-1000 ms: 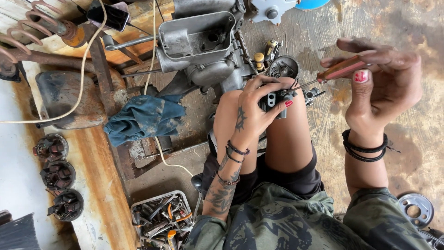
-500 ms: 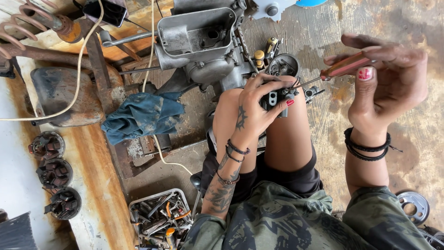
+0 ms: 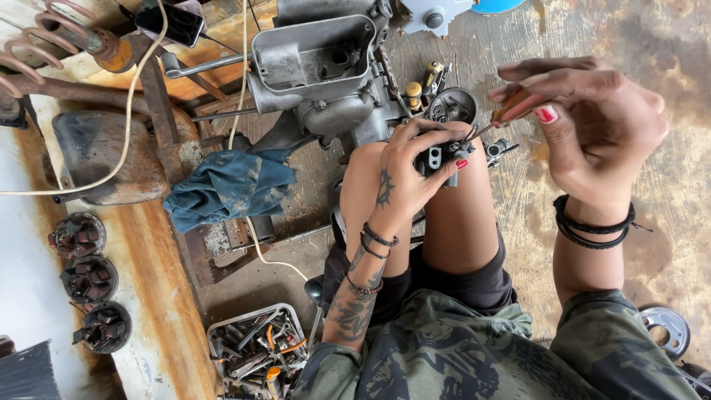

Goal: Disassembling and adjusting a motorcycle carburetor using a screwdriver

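Along the left edge of the frame, three dark round metal parts [image 3: 87, 278] sit in a column beside a rusty plank, and lower down a grey tray of mixed hand tools [image 3: 258, 350] lies near the person's knee; none of these is touched. At centre, the tattooed left hand [image 3: 406, 176] is closed around a small black metal carburettor-like part [image 3: 438, 158] propped on the bare knees, just below the grey metal engine casing [image 3: 315, 63]. To the right, the right hand [image 3: 592, 122] pinches an orange-handled screwdriver [image 3: 511, 111] between thumb and fingers, its thin shaft angled down-left into the part. The tip looks shallowly seated (hard to tell exactly), so it could slip and jab the holding fingers [image 3: 452, 164] or chew the screw head; the part, only knee-supported, could also twist loose. Compared with half a second ago, the right hand sits slightly lower and nearer the part, while the left hand's hold looks unchanged.
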